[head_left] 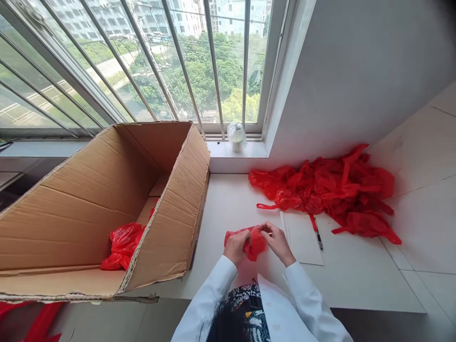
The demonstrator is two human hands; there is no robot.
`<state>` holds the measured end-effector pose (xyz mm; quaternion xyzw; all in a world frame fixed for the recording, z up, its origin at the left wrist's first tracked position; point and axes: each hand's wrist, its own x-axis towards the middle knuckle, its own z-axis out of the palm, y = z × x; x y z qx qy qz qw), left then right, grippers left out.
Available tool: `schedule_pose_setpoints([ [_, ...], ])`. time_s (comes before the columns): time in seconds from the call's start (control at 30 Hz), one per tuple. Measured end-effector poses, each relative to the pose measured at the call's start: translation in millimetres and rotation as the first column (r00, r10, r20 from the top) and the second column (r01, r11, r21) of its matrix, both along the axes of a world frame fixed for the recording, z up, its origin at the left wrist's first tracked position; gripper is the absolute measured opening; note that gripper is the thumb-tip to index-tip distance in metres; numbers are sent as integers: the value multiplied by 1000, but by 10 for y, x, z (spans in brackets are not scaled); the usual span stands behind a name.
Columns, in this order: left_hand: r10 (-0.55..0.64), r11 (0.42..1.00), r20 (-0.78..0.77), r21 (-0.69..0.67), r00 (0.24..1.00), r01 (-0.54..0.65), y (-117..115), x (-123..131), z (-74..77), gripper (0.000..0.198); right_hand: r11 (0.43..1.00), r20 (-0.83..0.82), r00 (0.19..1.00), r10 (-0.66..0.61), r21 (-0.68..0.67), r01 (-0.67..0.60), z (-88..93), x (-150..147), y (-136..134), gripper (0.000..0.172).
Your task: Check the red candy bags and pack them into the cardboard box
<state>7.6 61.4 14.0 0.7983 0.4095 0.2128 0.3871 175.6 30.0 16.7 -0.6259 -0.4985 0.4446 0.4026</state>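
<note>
Both my hands hold one bunched red plastic bag [253, 243] just above the white counter. My left hand [235, 247] grips its left side with curled fingers. My right hand [277, 241] pinches its upper right part. A big heap of loose red plastic bags [331, 190] lies at the back right against the wall. An open cardboard box [107, 209] stands to my left, and folded red bags [123, 244] lie on its floor.
A sheet of white paper [302, 240] with a pen [318, 236] on it lies right of my hands. A small white object [236, 136] sits on the windowsill under the barred window. More red plastic [39, 323] shows at the bottom left.
</note>
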Motion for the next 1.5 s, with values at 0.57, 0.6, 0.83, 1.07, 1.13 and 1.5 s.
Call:
schedule_pose_setpoints([
  [0.57,73,957,-195,289,978,-14,-176,-101,-192,7,848,558,744,368,127,-514,-206,72,137,31],
  [0.6,79,958,-191,284,978,-22,-201,-149,-211,6,849,595,726,346,130,-512,-225,112,124,31],
  [0.83,208,978,-360,101,909,-184,-387,-496,-536,15,983,764,620,179,-106,-152,-855,533,5,31],
  [1.07,180,968,-524,-55,832,-244,-460,-639,-591,9,968,791,558,251,-193,-161,-854,412,-153,57],
  [1.13,139,967,-559,-101,817,-233,-441,-615,-543,17,940,774,557,301,-144,-308,-742,221,-166,73],
  [1.5,160,975,-350,-93,923,-204,-687,-595,421,51,800,730,485,481,-140,-583,-315,-324,-41,22],
])
